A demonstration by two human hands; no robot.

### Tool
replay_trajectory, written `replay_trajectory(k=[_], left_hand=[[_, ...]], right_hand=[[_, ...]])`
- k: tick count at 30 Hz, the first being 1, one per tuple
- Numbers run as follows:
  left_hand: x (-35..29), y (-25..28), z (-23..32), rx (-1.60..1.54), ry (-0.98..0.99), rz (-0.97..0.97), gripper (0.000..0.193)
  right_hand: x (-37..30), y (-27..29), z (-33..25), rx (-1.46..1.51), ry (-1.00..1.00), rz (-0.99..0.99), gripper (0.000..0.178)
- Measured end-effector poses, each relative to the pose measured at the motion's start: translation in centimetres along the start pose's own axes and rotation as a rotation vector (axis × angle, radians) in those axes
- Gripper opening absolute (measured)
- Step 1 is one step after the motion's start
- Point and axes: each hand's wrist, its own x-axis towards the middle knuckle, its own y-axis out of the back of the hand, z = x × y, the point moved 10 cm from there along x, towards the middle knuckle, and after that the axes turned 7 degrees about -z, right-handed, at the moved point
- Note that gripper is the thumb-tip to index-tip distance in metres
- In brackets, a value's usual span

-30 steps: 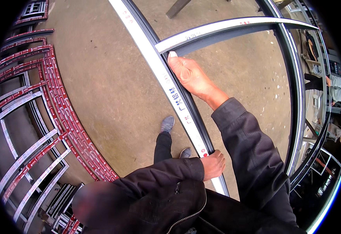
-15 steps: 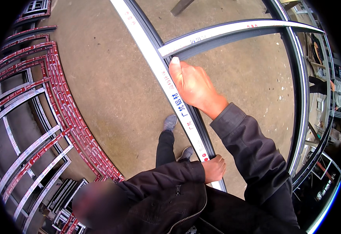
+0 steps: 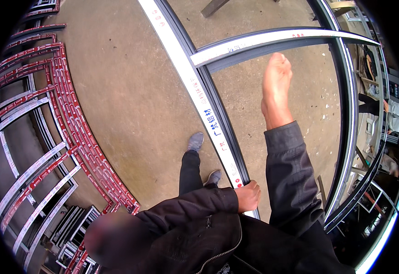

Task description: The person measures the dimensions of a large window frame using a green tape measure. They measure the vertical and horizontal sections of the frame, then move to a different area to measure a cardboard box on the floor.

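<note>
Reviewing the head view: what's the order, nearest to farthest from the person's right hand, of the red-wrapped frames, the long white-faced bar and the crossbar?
1. Crossbar: just beyond the fingertips of the right hand.
2. Long white-faced bar: to that hand's left, with a visible gap between.
3. Red-wrapped frames: far left, across the bare floor.

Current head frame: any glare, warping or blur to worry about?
Head view: right hand looks partly washed out by bright light; white crossbar and red-wrapped frames bow with the fisheye; dark round patch at lower left is blurred; corners are black.
</note>
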Motion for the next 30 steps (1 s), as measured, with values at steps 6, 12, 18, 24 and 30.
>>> replay_trajectory(k=[6,12,18,24,30], left_hand=[[-0.5,-1.2,1.0,-0.082,-0.095,0.006,0.033],[-0.2,-0.5,0.3,-0.002,-0.034,0.040,0.023],[0.0,-0.1,0.1,-0.021,-0.018,0.025,0.024],[0.1,-0.7,0.1,-0.027,-0.021,-0.005,0.024],[0.1,-0.5,0.3,-0.031,-0.028,-0.010,0.024]], right_hand=[[-8.8,-9.4,-3.6,-0.308,0.174,-0.481,0.063],[-8.9,-9.9,-4.8,0.024,0.067,-0.859,0.061],[-9.9,-11.1,-5.4,0.468,-0.143,-1.187,0.049],[-9.4,-11.0,-6.6,0.201,-0.098,-1.258,0.043],[-9.1,-11.0,-5.3,0.284,-0.185,-1.254,0.041]])
